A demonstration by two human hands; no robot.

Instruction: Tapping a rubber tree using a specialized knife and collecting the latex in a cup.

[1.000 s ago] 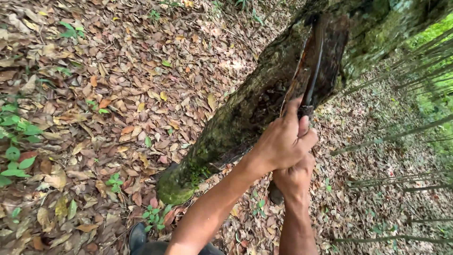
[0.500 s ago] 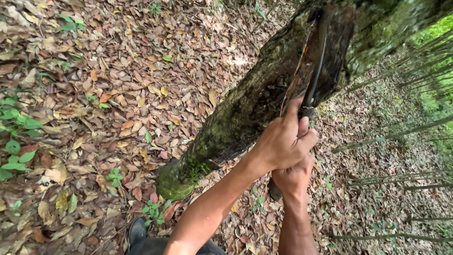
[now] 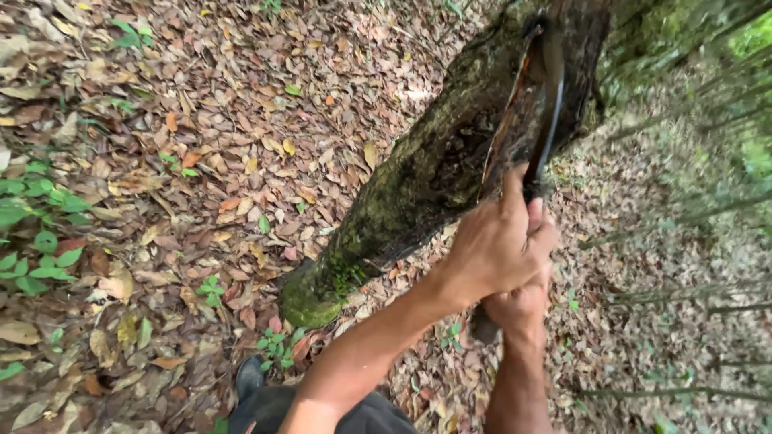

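A mossy tree trunk leans up from the leaf-covered ground toward the top right. High on it is a dark cut patch of bark with reddish edges. A long dark blade lies against that patch. My left hand is closed around the tool's handle just below the blade, thumb pointing up along the bark. Directly beneath it my right hand grips the lower handle, whose dark end sticks out below.
Dry brown leaves cover the ground. Small green plants grow at the left and near the trunk base. My dark shoe stands by the base. Thin stems cross the blurred right side.
Both hands and the blade have shifted slightly right and down along the cut. The view has moved, and the right side is now blurred.
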